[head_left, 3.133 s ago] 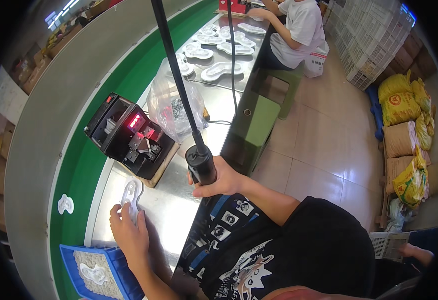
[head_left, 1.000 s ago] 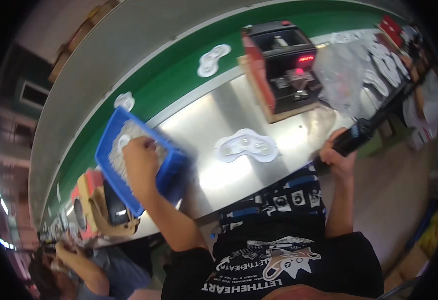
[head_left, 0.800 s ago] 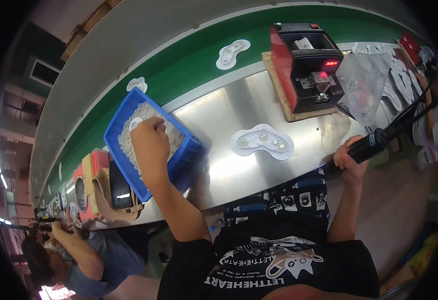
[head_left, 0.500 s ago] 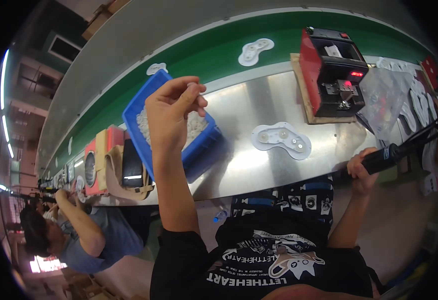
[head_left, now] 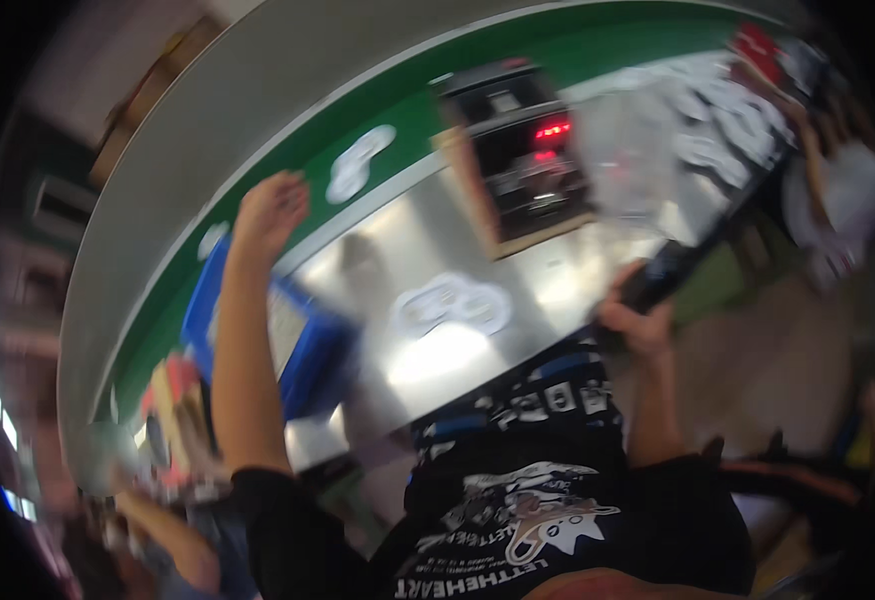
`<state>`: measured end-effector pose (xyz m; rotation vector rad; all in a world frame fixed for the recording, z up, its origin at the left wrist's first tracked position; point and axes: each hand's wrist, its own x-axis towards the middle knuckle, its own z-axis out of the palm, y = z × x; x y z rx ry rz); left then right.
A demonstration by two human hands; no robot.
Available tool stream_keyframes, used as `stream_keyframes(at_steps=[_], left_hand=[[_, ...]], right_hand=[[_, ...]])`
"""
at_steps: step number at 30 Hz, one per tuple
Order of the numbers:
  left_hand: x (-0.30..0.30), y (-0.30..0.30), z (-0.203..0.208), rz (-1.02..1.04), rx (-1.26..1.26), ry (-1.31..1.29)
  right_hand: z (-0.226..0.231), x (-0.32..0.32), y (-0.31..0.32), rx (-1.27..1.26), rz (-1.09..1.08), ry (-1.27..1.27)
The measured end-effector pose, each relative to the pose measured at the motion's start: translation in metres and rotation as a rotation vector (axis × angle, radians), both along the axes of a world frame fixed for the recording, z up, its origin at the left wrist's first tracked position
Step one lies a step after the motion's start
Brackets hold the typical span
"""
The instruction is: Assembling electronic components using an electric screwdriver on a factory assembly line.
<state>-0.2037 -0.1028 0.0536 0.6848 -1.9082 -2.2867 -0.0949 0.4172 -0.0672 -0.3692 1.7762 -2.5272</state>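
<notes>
My left hand (head_left: 273, 212) is raised past the blue bin (head_left: 318, 365), its fingers curled together. Motion blur hides whatever they pinch. Small pale pieces (head_left: 283, 330) fill the bin below that forearm. At the table's front edge on the right, my right hand (head_left: 641, 315) is wrapped round a black electric screwdriver (head_left: 658, 278). A white, curvy plastic plate (head_left: 453, 306) with round spots lies on the metal table (head_left: 368, 345) between my hands, touched by neither.
A red and black machine with a lit red display (head_left: 513, 150) stands on a board behind the white plate. Right of it are a clear plastic bag (head_left: 628, 160) and several white parts (head_left: 718, 120). Other people (head_left: 843, 190) work at both ends.
The view has swung, so table and machine appear further left. My left hand has moved from above the bin toward the green strip behind it. The right hand keeps the screwdriver.
</notes>
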Motion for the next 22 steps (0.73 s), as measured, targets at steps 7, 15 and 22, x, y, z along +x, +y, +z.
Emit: stream_keyframes(at_steps=[7,15,22], left_hand=[[-0.048,-0.086,-0.042,-0.127,-1.348,0.157],[-0.072,-0.029,-0.074,-0.231,-1.601,-0.142],[-0.059,-0.010,-0.048,-0.368,-1.572,-0.170]], right_hand=[[0.033,-0.007,-0.010,0.139,0.035,0.027],[0.024,-0.006,0.010,0.165,-0.077,0.066],[0.027,-0.008,0.009,0.137,-0.069,0.111]])
